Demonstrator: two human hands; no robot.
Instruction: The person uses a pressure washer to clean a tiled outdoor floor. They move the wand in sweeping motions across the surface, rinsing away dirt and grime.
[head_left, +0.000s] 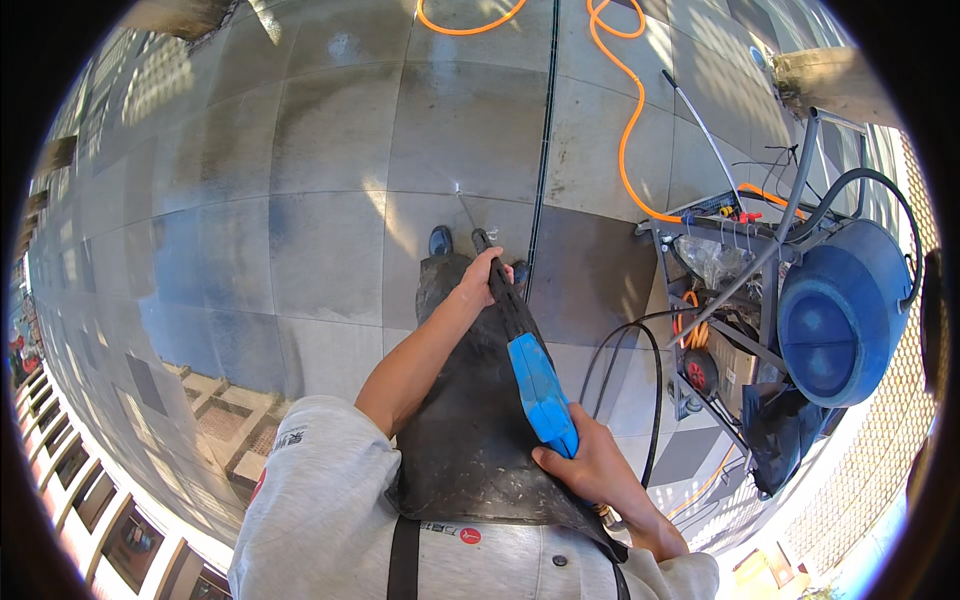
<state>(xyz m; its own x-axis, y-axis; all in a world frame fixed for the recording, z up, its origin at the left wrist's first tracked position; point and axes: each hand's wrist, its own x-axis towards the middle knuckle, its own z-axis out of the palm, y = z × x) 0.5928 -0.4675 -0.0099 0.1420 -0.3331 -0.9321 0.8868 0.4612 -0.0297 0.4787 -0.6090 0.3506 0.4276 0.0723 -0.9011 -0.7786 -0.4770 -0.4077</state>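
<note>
A pressure-washer gun with a blue housing (541, 397) and a black barrel (510, 304) slants up and away from my waist. My left hand (480, 277) wraps the front of the barrel. At the rear end of the blue housing, my right hand (589, 454) is closed around the grip; the trigger is hidden. Beyond the barrel a thin pale streak (466, 210) runs towards the tiled floor (330, 247); whether it is lance or water jet I cannot tell. A black hose (657, 397) loops at my right. A dark apron (472, 420) covers my front.
On the right stands a metal-framed cart (765, 277) carrying a blue plastic barrel (844, 315), with a black plastic bag (780, 435) below. An orange hose (634, 127) snakes across the floor from it. A drain slot (541, 165) runs past my boots (441, 241). Much of the floor looks wet.
</note>
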